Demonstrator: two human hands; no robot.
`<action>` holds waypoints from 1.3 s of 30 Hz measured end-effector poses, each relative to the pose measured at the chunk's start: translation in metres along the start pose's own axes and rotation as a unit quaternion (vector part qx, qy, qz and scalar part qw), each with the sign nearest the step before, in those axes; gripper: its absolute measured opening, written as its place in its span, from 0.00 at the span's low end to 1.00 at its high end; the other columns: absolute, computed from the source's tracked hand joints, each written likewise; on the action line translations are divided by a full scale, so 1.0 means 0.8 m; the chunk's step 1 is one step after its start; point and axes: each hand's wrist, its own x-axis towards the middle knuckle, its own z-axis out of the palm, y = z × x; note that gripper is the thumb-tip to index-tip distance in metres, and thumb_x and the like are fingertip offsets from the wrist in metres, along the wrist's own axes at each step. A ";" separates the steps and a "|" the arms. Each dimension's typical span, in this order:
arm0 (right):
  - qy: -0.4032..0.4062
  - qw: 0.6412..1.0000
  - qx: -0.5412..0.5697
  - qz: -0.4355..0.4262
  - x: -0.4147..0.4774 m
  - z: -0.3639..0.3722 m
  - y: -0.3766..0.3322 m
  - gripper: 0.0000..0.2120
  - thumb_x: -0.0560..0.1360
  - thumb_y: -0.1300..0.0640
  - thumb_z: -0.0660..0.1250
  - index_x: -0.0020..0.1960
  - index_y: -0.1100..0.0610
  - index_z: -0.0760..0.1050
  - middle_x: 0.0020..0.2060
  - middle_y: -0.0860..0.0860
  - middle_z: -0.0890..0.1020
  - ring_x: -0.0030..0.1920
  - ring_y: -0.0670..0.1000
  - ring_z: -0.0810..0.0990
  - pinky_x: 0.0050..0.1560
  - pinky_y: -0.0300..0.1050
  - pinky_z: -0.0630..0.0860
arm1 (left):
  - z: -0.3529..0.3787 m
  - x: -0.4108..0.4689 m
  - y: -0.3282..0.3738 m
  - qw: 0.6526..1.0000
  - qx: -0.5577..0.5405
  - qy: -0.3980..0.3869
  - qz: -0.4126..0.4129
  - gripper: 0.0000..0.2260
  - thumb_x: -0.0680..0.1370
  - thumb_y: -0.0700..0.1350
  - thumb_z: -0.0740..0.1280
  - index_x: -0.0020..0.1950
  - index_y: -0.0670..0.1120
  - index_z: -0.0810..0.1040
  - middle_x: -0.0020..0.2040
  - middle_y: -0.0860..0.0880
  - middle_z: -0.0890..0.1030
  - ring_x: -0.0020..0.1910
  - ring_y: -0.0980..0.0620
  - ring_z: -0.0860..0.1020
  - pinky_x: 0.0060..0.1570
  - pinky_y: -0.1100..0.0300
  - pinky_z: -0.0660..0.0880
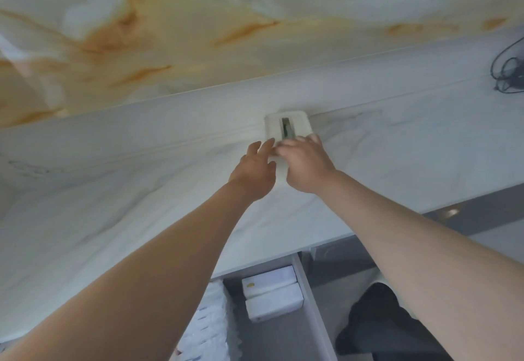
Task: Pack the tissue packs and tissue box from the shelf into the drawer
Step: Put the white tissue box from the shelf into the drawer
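Observation:
A cream tissue box (286, 125) with a narrow slot on top rests on the white marble shelf (141, 196), against the back wall. Both arms reach out to it. My left hand (255, 170) lies at the box's near left side with fingers spread, touching its edge. My right hand (306, 165) covers the box's near right end, fingers curled over the top. Whether either hand has a firm grip is unclear. Below the shelf edge the grey drawer (309, 289) stands open, with two white tissue packs (270, 292) stacked at its far end.
More white wrapped packs (209, 318) fill the compartment left of the drawer's divider. A black cable (509, 68) coils at the shelf's far right. A dark trouser leg (377, 323) shows right of the drawer. The wall behind is orange-veined marble.

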 end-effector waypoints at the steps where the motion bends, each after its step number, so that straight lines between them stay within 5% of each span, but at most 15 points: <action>1: 0.023 0.997 0.079 -0.012 0.000 -0.003 -0.004 0.26 0.66 0.64 0.60 0.60 0.49 0.81 0.54 0.44 0.82 0.55 0.53 0.79 0.59 0.53 0.69 | -0.001 -0.003 -0.002 1.000 -0.008 0.001 -0.003 0.25 0.83 0.48 0.54 0.79 0.56 0.53 0.79 0.50 0.53 0.73 0.44 0.64 0.68 0.46 0.67; 3: 0.074 0.978 0.195 0.012 -0.001 -0.003 -0.011 0.21 0.66 0.66 0.59 0.52 0.54 0.84 0.50 0.49 0.84 0.51 0.57 0.80 0.55 0.54 0.75 | -0.002 -0.009 -0.007 1.000 -0.015 -0.007 -0.005 0.25 0.83 0.48 0.54 0.80 0.56 0.52 0.80 0.50 0.51 0.75 0.45 0.62 0.70 0.48 0.64; 5: 0.079 0.975 0.184 0.093 -0.004 0.006 -0.018 0.20 0.70 0.65 0.62 0.60 0.56 0.80 0.62 0.56 0.78 0.61 0.60 0.75 0.61 0.56 0.73 | -0.004 -0.017 -0.010 0.999 -0.015 -0.032 -0.011 0.25 0.83 0.49 0.54 0.80 0.55 0.52 0.81 0.52 0.47 0.77 0.48 0.59 0.72 0.52 0.62; 7: -0.006 0.964 0.178 0.196 -0.009 0.012 -0.024 0.25 0.77 0.59 0.59 0.74 0.55 0.67 0.75 0.59 0.62 0.72 0.63 0.65 0.68 0.57 0.67 | -0.007 -0.026 -0.011 0.999 -0.017 -0.045 -0.019 0.25 0.83 0.50 0.55 0.80 0.55 0.55 0.81 0.53 0.47 0.76 0.50 0.59 0.72 0.54 0.62; 10: -0.085 0.949 0.224 0.206 -0.019 0.003 -0.031 0.25 0.81 0.56 0.53 0.78 0.52 0.59 0.80 0.55 0.47 0.72 0.62 0.68 0.67 0.51 0.69 | -0.013 -0.043 -0.013 0.999 -0.033 -0.014 -0.023 0.21 0.82 0.51 0.58 0.75 0.52 0.65 0.77 0.50 0.58 0.67 0.46 0.71 0.67 0.50 0.69; 12: -0.093 0.955 0.218 0.179 -0.027 -0.009 -0.038 0.25 0.80 0.57 0.55 0.77 0.52 0.62 0.80 0.54 0.49 0.71 0.60 0.69 0.66 0.49 0.68 | -0.021 -0.058 -0.013 0.999 -0.025 0.021 -0.033 0.16 0.81 0.52 0.58 0.67 0.50 0.73 0.66 0.50 0.67 0.57 0.45 0.75 0.58 0.50 0.74; 16: -0.093 0.960 0.224 0.143 -0.048 -0.028 -0.063 0.19 0.79 0.53 0.62 0.69 0.54 0.74 0.72 0.48 0.65 0.65 0.54 0.75 0.61 0.43 0.69 | -0.041 -0.095 -0.020 0.989 -0.041 0.080 -0.115 0.09 0.80 0.52 0.61 0.53 0.48 0.74 0.54 0.48 0.69 0.44 0.46 0.77 0.45 0.54 0.75; 18: -0.078 0.957 0.241 0.145 -0.060 -0.032 -0.079 0.15 0.77 0.48 0.67 0.61 0.52 0.78 0.63 0.46 0.69 0.58 0.51 0.78 0.55 0.42 0.70 | -0.044 -0.114 -0.030 0.982 -0.071 0.090 -0.153 0.12 0.78 0.53 0.65 0.56 0.48 0.71 0.56 0.48 0.69 0.45 0.48 0.76 0.44 0.56 0.72; 20: -0.077 0.943 0.270 0.177 -0.072 -0.035 -0.097 0.21 0.74 0.43 0.71 0.62 0.51 0.75 0.63 0.46 0.67 0.58 0.50 0.77 0.55 0.40 0.68 | -0.044 -0.132 -0.042 0.976 -0.108 0.078 -0.173 0.23 0.76 0.54 0.68 0.66 0.49 0.67 0.63 0.47 0.66 0.50 0.46 0.76 0.47 0.56 0.73; 23: -0.120 0.888 0.354 0.268 -0.084 -0.041 -0.121 0.40 0.72 0.46 0.74 0.77 0.51 0.58 0.72 0.52 0.63 0.66 0.53 0.72 0.61 0.41 0.69 | -0.046 -0.151 -0.054 0.961 -0.183 0.028 -0.207 0.38 0.75 0.53 0.70 0.79 0.51 0.52 0.70 0.45 0.68 0.61 0.43 0.75 0.57 0.53 0.74; 26: -0.163 0.807 0.465 0.325 -0.100 -0.040 -0.141 0.27 0.75 0.49 0.70 0.69 0.47 0.63 0.62 0.50 0.78 0.54 0.50 0.79 0.51 0.46 0.77 | -0.047 -0.168 -0.056 0.945 -0.244 -0.001 -0.218 0.42 0.72 0.52 0.71 0.79 0.53 0.49 0.67 0.45 0.73 0.60 0.43 0.75 0.61 0.49 0.74; 29: -0.193 0.763 0.515 0.341 -0.120 -0.041 -0.161 0.21 0.74 0.48 0.68 0.63 0.42 0.64 0.56 0.46 0.80 0.54 0.52 0.80 0.51 0.55 0.79 | -0.050 -0.193 -0.052 0.946 -0.236 0.000 -0.223 0.38 0.72 0.54 0.71 0.77 0.53 0.55 0.66 0.44 0.69 0.57 0.44 0.74 0.58 0.50 0.75; 34: -0.197 0.781 0.511 0.299 -0.157 -0.064 -0.189 0.25 0.75 0.55 0.67 0.67 0.43 0.62 0.55 0.47 0.79 0.54 0.51 0.80 0.40 0.50 0.80 | -0.054 -0.242 -0.055 0.949 -0.220 0.001 -0.224 0.36 0.73 0.55 0.70 0.77 0.55 0.56 0.65 0.45 0.68 0.52 0.46 0.74 0.51 0.54 0.74; 39: -0.232 0.808 0.452 0.300 -0.206 -0.083 -0.202 0.34 0.71 0.54 0.71 0.69 0.42 0.56 0.54 0.49 0.78 0.51 0.53 0.81 0.44 0.57 0.82 | -0.048 -0.306 -0.053 0.945 -0.249 -0.005 -0.211 0.38 0.69 0.57 0.73 0.74 0.57 0.59 0.61 0.48 0.70 0.51 0.49 0.78 0.53 0.48 0.79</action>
